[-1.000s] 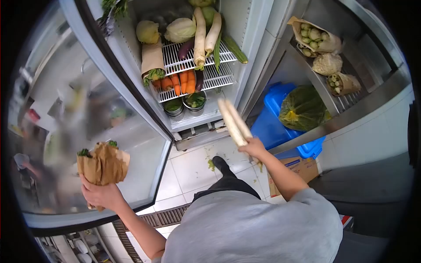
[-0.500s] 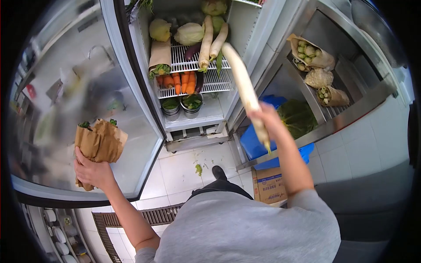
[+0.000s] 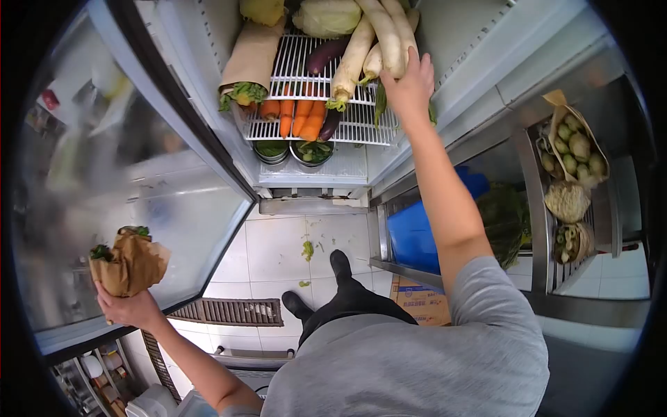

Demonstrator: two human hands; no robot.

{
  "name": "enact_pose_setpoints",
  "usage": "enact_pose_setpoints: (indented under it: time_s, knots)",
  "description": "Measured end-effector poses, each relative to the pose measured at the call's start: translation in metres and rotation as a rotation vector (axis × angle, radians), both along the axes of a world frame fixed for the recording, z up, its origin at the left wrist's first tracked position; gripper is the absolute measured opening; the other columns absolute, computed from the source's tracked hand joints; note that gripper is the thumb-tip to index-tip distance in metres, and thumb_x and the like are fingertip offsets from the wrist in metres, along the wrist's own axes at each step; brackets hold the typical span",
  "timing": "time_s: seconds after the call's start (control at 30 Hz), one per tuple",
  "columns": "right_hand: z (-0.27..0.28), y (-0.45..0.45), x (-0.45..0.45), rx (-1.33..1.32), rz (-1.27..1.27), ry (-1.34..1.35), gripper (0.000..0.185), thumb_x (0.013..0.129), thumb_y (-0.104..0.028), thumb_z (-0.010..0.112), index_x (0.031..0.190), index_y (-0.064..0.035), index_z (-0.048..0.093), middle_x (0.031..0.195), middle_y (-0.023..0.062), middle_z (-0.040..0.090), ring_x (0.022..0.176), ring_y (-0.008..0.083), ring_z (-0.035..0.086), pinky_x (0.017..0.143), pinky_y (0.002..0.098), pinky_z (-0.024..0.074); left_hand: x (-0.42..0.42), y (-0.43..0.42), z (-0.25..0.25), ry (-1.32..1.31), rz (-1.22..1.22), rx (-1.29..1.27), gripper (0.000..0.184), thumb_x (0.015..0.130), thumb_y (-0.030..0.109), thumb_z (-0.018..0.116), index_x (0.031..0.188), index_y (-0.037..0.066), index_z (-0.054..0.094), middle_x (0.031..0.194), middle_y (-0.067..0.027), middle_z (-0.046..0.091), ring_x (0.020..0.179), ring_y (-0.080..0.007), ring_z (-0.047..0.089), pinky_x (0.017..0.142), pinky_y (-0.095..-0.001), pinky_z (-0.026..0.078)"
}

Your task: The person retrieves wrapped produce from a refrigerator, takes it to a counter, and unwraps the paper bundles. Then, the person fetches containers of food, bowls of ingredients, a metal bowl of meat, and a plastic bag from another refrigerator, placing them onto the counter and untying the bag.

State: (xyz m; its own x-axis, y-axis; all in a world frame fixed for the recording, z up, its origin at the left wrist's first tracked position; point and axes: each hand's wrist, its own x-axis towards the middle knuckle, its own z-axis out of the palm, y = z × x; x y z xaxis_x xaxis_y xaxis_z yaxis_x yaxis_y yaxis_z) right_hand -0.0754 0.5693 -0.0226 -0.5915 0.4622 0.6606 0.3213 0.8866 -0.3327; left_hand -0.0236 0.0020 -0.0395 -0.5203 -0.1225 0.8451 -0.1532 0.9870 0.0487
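My left hand [image 3: 128, 306] grips a brown paper bundle [image 3: 132, 264] with green leaves poking out of its top, beside the fridge's glass door. At the upper shelf, my right hand [image 3: 411, 87] is closed round the lower ends of white radishes [image 3: 386, 35], which lie over other radishes [image 3: 353, 59]. Left of them are a purple eggplant [image 3: 326, 55], a pale cabbage [image 3: 326, 17] and a paper-wrapped leafy bundle [image 3: 251, 62]. Carrots [image 3: 303, 118] rest on the shelf below.
The glass door [image 3: 201, 208] stands open at left. Metal bowls of greens [image 3: 312, 151] sit at the fridge bottom. At right are a metal rack [image 3: 538, 208] with bagged vegetables [image 3: 578, 149], a blue bin [image 3: 413, 236] and a cardboard box [image 3: 420, 302]. Leaf scraps [image 3: 307, 250] lie on the floor.
My right hand has carried the white radishes up and forward onto the upper shelf. My left hand, still round the paper bundle, has shifted slightly left and down. The view has moved closer to the fridge.
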Motion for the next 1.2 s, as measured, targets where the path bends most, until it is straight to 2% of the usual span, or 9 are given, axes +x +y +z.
enact_pose_setpoints:
  time_s: [0.2, 0.27, 0.43, 0.53, 0.7, 0.77, 0.97, 1.07, 1.2]
  knots:
    - [-0.098, -0.083, 0.096, -0.226, 0.972, -0.217, 0.037, 0.075, -0.008, 0.058, 0.112, -0.0067, 0.056, 0.118, 0.015, 0.053, 0.112, 0.0326, 0.048, 0.099, 0.0425, 0.035, -0.009, 0.005, -0.004, 0.041, 0.077, -0.011, 0.063, 0.068, 0.028, 0.076, 0.122, 0.008, 0.051, 0.111, -0.0153, 0.058, 0.104, -0.0349, 0.052, 0.09, -0.045, 0.039]
    - [-0.156, -0.089, 0.104, -0.292, 0.933, -0.489, 0.036, 0.075, -0.002, 0.053, 0.111, -0.0076, 0.056, 0.12, 0.0145, 0.054, 0.112, 0.0316, 0.049, 0.099, 0.0419, 0.0366, -0.01, 0.002, -0.007, 0.051, 0.092, -0.052, 0.065, 0.067, 0.029, 0.077, 0.122, 0.007, 0.051, 0.112, -0.0148, 0.058, 0.104, -0.0346, 0.052, 0.09, -0.0449, 0.039]
    - [-0.19, -0.014, 0.044, -0.212, 0.717, -0.028, 0.033, 0.077, 0.005, 0.045, 0.107, -0.0053, 0.057, 0.107, 0.0149, 0.06, 0.103, 0.0327, 0.056, 0.09, 0.0386, 0.044, -0.013, -0.007, -0.016, 0.096, 0.037, -0.158, 0.068, 0.065, 0.027, 0.079, 0.122, 0.005, 0.051, 0.117, -0.0147, 0.056, 0.108, -0.0326, 0.051, 0.093, -0.0429, 0.04]
    - [-0.168, 0.048, -0.019, -0.293, 0.02, -0.231, 0.025, 0.084, -0.009, 0.049, 0.106, -0.0024, 0.057, 0.1, 0.0184, 0.061, 0.094, 0.0293, 0.06, 0.082, 0.0401, 0.0469, -0.018, -0.03, -0.029, 0.129, 0.069, -0.196, 0.064, 0.065, 0.027, 0.078, 0.119, 0.002, 0.053, 0.118, -0.0156, 0.055, 0.11, -0.032, 0.051, 0.094, -0.0419, 0.04]
    - [-0.256, 0.166, -0.12, 0.32, 0.172, -0.276, 0.052, 0.089, -0.039, 0.049, 0.12, 0.0021, 0.047, 0.12, 0.021, 0.051, 0.114, 0.0307, 0.048, 0.097, 0.0419, 0.0364, -0.021, -0.041, -0.049, 0.15, -0.015, -0.39, 0.068, 0.066, 0.029, 0.079, 0.119, -0.001, 0.048, 0.116, -0.0173, 0.053, 0.106, -0.0324, 0.053, 0.09, -0.0426, 0.043]
    - [-0.208, 0.092, -0.102, -0.111, 0.113, -0.654, 0.063, 0.089, -0.045, 0.047, 0.129, 0.004, 0.04, 0.134, 0.0266, 0.039, 0.124, 0.0367, 0.039, 0.103, 0.0425, 0.03, -0.018, -0.051, -0.068, 0.121, -0.025, -0.449, 0.071, 0.066, 0.03, 0.079, 0.12, -0.002, 0.045, 0.115, -0.0177, 0.051, 0.106, -0.0324, 0.052, 0.089, -0.0425, 0.043]
    - [-0.198, -0.009, 0.073, -0.082, 0.715, -0.623, 0.048, 0.086, -0.026, 0.06, 0.12, 0.0054, 0.051, 0.128, 0.0252, 0.047, 0.117, 0.0317, 0.049, 0.097, 0.0409, 0.038, -0.015, -0.068, -0.127, 0.079, -0.039, -0.556, 0.08, 0.066, 0.031, 0.079, 0.123, -0.004, 0.036, 0.115, -0.019, 0.046, 0.105, -0.0322, 0.051, 0.085, -0.042, 0.046]
    - [-0.182, -0.004, 0.059, -0.772, 0.318, -0.349, 0.033, 0.086, -0.015, 0.06, 0.114, 0.0025, 0.058, 0.114, 0.0176, 0.059, 0.103, 0.0226, 0.058, 0.089, 0.0314, 0.0444, -0.015, -0.072, -0.15, 0.057, -0.065, -0.567, 0.084, 0.066, 0.031, 0.079, 0.125, -0.005, 0.031, 0.115, -0.0196, 0.044, 0.105, -0.0321, 0.051, 0.083, -0.0418, 0.047]
    - [-0.188, 0.056, -0.055, -0.646, 0.174, 0.049, 0.024, 0.086, -0.014, 0.056, 0.106, -0.0023, 0.061, 0.105, 0.0085, 0.06, 0.093, 0.0181, 0.058, 0.076, 0.0324, 0.0458, -0.01, -0.058, -0.131, -0.197, -0.121, -0.591, 0.086, 0.066, 0.031, 0.079, 0.126, -0.006, 0.03, 0.114, -0.0202, 0.042, 0.101, -0.0323, 0.052, 0.082, -0.0421, 0.047]
